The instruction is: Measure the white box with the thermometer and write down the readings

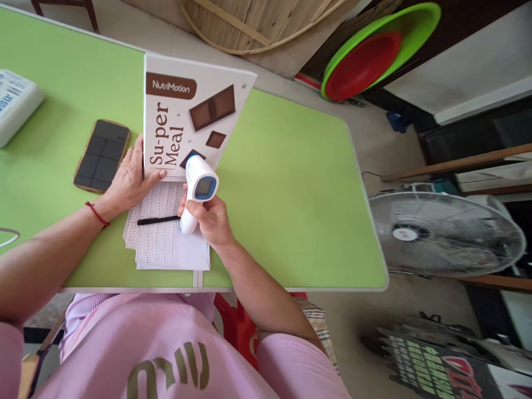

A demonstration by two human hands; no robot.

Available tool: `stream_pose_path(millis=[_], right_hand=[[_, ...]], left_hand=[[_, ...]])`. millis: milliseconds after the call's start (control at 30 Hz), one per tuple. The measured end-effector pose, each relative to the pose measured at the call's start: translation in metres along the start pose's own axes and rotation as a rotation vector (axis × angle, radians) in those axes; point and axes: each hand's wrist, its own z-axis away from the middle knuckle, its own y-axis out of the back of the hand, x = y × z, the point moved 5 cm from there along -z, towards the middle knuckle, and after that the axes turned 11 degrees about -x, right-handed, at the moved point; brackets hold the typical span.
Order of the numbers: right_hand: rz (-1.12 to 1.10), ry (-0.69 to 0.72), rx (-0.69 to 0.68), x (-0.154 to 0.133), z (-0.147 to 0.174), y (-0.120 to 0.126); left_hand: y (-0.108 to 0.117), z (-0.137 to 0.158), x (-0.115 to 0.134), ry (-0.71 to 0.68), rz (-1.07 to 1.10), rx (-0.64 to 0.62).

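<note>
My right hand (211,217) is wrapped round the handle of a white infrared thermometer (192,183) with a blue-rimmed screen. Its head overlaps the lower edge of a white "NutriMotion Su-per Meal" box (208,72) printed with chocolate pieces. At the box's lower left corner, my left hand (132,174) grips it, thumb on the front face and fingers along the left side. Below the box lie sheets of paper (155,252) covered in small rows of characters. A black pen (157,220) rests across them, its right end reaching the thermometer handle.
A smartphone (102,155) in a tan case lies left of my left hand on the green table (299,210). Farther left is a white box (16,105). Beyond the table's right edge stands a fan (449,235); green and red basins (374,55) lean behind.
</note>
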Motion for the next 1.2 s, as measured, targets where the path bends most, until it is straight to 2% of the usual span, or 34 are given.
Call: stream_pose_path(millis=[833,967,1067,1200], right_hand=[[-0.03,-0.008,0.021,-0.004,0.002,0.001],[-0.027,0.028,0.046,-0.01,0.004,0.004],[0.075,0.125,0.145,-0.022,0.008,0.021],[0.483,0.229,0.462,-0.042,0.016,0.069]], left_hand=[[-0.001,0.0,-0.002,0.014,0.005,-0.02],[-0.002,0.001,-0.005,0.01,0.018,-0.017],[-0.003,0.002,-0.006,0.009,0.015,-0.027],[-0.002,0.002,-0.005,-0.024,0.018,-0.022]])
